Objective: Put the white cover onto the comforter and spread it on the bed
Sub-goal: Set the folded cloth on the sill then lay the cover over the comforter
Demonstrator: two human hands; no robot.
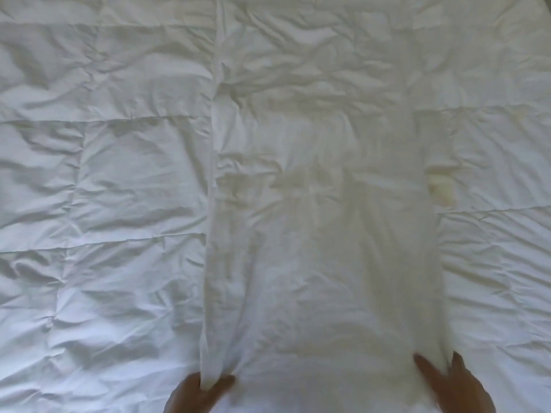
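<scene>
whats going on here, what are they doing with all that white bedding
A person is working at a bed, seen from their own head camera. A quilted white comforter lies spread out, and a long folded strip of white cover lies on top of it, running away from them. The left hand and right hand each grip a near corner of the strip. The comforter is not yet inside the cover.

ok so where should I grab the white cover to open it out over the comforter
Take the white cover by its near end's two corners, from the near side. It lies as a long folded strip down the middle of the comforter, and the left hand and right hand already pinch those corners, probably letting you pull the layers apart sideways.
</scene>
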